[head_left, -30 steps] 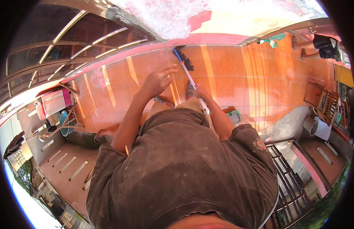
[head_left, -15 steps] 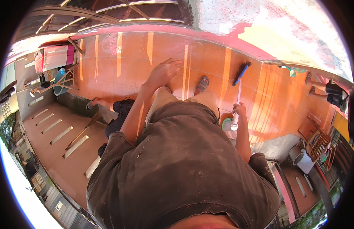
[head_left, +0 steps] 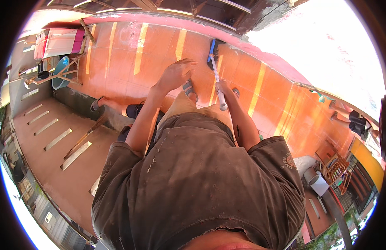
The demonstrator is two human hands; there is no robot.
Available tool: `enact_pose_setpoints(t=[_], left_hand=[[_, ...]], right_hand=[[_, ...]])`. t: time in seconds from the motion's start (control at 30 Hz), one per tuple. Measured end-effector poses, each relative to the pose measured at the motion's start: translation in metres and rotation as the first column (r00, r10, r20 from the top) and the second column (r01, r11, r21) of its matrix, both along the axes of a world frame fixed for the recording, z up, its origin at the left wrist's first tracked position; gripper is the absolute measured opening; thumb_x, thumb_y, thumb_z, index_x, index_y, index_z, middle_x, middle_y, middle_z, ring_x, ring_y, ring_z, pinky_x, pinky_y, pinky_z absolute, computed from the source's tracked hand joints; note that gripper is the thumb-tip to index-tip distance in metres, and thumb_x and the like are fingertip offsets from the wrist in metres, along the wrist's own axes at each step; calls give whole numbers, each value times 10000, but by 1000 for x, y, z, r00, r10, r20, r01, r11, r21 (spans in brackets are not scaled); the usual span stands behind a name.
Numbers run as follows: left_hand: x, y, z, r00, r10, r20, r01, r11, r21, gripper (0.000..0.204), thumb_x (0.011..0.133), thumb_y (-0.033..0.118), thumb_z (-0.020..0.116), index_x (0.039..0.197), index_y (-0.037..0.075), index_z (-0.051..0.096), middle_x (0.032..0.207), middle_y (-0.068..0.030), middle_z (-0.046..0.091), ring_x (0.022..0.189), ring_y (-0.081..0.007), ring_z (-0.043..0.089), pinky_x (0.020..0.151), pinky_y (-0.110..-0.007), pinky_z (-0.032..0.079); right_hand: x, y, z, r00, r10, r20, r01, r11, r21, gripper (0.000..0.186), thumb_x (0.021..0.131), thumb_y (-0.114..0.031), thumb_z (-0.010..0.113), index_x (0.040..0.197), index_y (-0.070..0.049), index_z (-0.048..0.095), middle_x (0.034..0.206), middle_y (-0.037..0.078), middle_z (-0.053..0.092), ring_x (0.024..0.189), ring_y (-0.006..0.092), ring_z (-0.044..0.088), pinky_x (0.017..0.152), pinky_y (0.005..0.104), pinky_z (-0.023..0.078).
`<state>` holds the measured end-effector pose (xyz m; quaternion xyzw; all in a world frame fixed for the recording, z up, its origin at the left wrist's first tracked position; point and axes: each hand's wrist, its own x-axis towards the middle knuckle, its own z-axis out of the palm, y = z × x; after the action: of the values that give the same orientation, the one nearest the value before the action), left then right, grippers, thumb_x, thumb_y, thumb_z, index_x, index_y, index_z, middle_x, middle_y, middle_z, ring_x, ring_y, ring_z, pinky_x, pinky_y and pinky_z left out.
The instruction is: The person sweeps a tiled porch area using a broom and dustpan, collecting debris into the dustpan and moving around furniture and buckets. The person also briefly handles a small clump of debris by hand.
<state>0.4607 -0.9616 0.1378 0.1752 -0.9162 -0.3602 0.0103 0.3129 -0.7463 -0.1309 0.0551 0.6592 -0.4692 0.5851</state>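
Note:
My right hand (head_left: 224,88) grips the pale handle of a broom (head_left: 215,66), low down near its rounded end. The broom's blue head with dark bristles (head_left: 212,53) stands out ahead of me on the orange tiles, close to the pink base of the wall. In the air to the left, over my legs, my left hand (head_left: 176,74) holds nothing, its fingers stretched out and pointing right. My sandalled feet (head_left: 190,88) are on the floor below both hands.
At the far left a blue basin (head_left: 61,71) stands by a wooden frame. Another person's leg (head_left: 114,106) shows at left, another's legs (head_left: 342,116) at far right. A stick broom (head_left: 85,137) leans on the left wall. A wooden chair (head_left: 337,168) and a bucket (head_left: 311,177) stand lower right.
My right hand has swung the broom leftward and forward, taking its head from the right toward the wall ahead. My left hand stays raised and empty. One foot has stepped forward.

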Motion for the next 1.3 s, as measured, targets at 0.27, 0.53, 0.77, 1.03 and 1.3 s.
enact_pose_setpoints(t=[0.27,0.53,0.77,1.03,1.3], left_hand=[[61,-72,-14,982,113,-150,-112,994,19,288,896,112,598,1175,42,601,1170,-138,629,1049,-290,625,892,-380,496],[91,-68,-28,951,218,-218,-193,973,131,256,882,83,615,1134,37,616,1100,-136,655,973,-306,646,821,-363,519],[105,-43,-5,976,192,-102,-182,978,101,269,895,59,603,1158,3,595,1112,-152,648,998,-293,643,845,-366,510],[100,-20,17,973,228,-41,-222,969,106,220,905,67,591,1114,7,625,1122,-138,654,1021,-292,637,869,-367,499],[78,-12,21,983,142,-113,-132,987,88,230,898,47,596,1121,-5,610,1106,-153,657,992,-301,648,837,-358,511]], right_hand=[[33,-14,91,980,-8,199,3,1000,28,483,861,-50,574,1311,-84,402,609,5,466,427,93,435,365,271,343],[2,159,136,982,-174,76,145,945,294,621,862,-67,575,1419,-95,303,693,62,534,488,142,481,416,336,404],[-17,137,4,944,-256,-206,305,916,260,152,745,-9,517,595,-6,543,497,56,450,389,181,449,357,328,340],[38,-70,-33,941,227,-252,-148,943,297,49,793,-6,552,841,-13,556,547,48,473,433,167,498,374,317,395],[20,-38,24,987,102,125,-87,989,-117,364,835,-11,560,1191,-57,498,579,17,477,416,110,433,367,269,343]])
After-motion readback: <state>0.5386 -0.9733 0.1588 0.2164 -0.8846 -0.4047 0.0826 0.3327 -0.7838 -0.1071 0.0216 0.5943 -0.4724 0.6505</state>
